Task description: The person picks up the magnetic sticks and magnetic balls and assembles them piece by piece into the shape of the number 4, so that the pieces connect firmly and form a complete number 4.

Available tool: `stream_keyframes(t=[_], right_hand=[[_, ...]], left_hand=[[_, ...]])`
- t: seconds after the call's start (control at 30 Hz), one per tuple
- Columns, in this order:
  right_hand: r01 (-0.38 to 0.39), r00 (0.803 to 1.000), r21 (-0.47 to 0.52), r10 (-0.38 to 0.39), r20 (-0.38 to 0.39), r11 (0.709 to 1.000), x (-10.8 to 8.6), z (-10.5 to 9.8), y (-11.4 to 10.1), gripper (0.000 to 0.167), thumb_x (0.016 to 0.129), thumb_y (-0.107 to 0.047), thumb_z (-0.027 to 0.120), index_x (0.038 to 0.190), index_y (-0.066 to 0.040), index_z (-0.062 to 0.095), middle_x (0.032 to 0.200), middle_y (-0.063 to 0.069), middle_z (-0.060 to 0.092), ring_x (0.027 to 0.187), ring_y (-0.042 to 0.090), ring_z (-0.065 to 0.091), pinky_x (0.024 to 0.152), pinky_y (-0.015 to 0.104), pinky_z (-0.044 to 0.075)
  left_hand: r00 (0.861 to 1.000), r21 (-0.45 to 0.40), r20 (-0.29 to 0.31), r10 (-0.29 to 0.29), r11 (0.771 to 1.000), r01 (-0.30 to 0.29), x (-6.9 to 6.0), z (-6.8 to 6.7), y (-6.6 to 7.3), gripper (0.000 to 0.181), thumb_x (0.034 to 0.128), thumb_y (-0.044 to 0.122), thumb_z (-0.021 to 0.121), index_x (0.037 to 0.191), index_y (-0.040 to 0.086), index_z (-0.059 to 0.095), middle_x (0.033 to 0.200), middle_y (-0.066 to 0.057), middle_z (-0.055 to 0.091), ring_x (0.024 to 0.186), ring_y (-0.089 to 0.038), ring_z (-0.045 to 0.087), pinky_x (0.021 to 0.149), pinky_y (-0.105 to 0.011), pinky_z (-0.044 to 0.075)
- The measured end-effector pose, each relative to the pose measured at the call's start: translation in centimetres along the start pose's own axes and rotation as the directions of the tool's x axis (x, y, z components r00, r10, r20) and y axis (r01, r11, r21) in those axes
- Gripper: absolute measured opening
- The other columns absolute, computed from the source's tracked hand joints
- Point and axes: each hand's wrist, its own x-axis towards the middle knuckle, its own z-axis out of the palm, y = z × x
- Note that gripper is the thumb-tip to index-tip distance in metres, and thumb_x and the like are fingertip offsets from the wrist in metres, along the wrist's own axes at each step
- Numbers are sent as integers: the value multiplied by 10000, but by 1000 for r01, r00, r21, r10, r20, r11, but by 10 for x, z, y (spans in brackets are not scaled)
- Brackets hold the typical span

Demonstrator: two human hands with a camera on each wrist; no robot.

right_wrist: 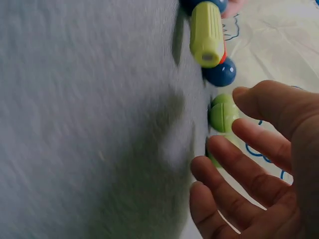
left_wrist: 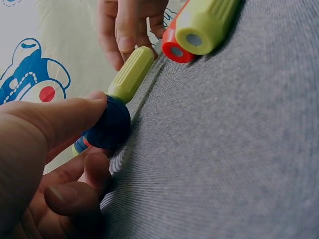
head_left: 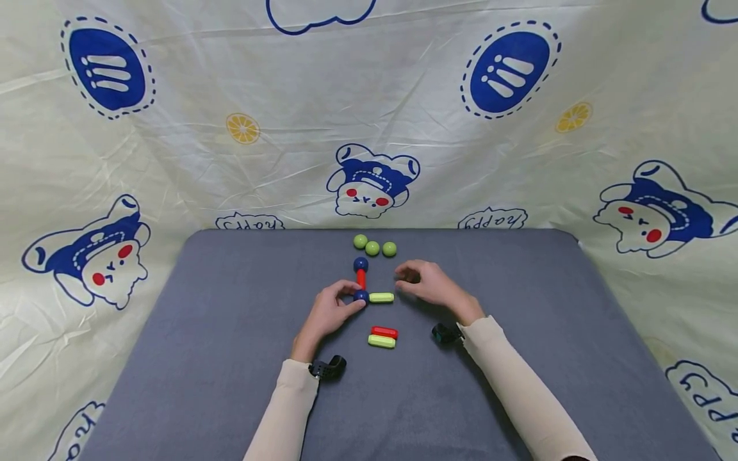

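My left hand (head_left: 333,312) pinches a dark blue ball (left_wrist: 110,123) between thumb and fingers. From that ball a yellow-green rod (head_left: 381,298) points right, and a red rod (head_left: 361,279) runs away to a second blue ball (head_left: 360,264) at its far end. My right hand (head_left: 429,283) hovers just right of the yellow-green rod, its fingers loosely bent with nothing between them. In the right wrist view the rod's bare end (right_wrist: 207,56) shows a grey metal disc.
Behind the joined pieces lie three green balls (head_left: 372,248) near the table's back edge. Nearer to me, a loose red rod (head_left: 384,332) and a yellow-green rod (head_left: 382,342) lie side by side on the grey tabletop (head_left: 230,384). A printed curtain (head_left: 300,96) hangs behind.
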Motion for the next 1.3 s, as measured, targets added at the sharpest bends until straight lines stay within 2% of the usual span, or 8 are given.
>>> stream_keyframes(t=[0.17,0.4,0.57,0.73,1.0,1.3], right_hand=[[-12,999,0,12,-35,1000,15,-7,10,335,980,-226,712,1262,-48,681,1189,120,705,1016,242,676,839,414,565],[-68,991,80,77,-106,994,35,-9,24,423,972,-230,723,1343,-53,626,1261,170,669,1096,324,668,804,420,572],[-112,985,120,126,-116,986,46,-8,27,482,985,-266,705,1408,-82,566,1340,173,635,1141,329,648,801,409,564],[-114,983,135,131,-125,984,53,-7,26,494,989,-280,701,1421,-84,563,1338,178,632,1142,334,631,825,419,547],[-130,982,115,144,-125,985,61,-3,25,476,984,-281,705,1396,-77,583,1286,166,648,1093,307,621,769,362,533],[-108,988,35,111,-109,994,70,-2,21,486,973,-316,719,1364,-52,603,1225,170,676,1042,300,630,891,446,525]], left_hand=[[1000,1,1,5,1000,-5,0,0,0,307,925,226,790,1202,121,708,1148,-91,732,642,-114,526,597,-239,434],[1000,2,1,2,1000,-2,-1,0,1,309,922,225,793,1201,121,708,1154,-93,732,643,-115,524,598,-237,431],[1000,4,5,1,1000,-1,0,-1,1,310,928,226,787,1206,115,706,1157,-95,731,639,-109,526,593,-235,434],[1000,5,7,-4,1000,4,0,-1,1,308,932,238,783,1206,120,706,1157,-85,731,632,-104,526,586,-240,433],[1000,5,6,4,1000,-4,0,-1,1,304,929,232,788,1202,125,710,1156,-82,736,622,-99,526,583,-235,434],[1000,0,2,5,1000,-5,1,0,0,304,929,227,787,1203,121,708,1159,-92,736,630,-103,524,587,-238,435]])
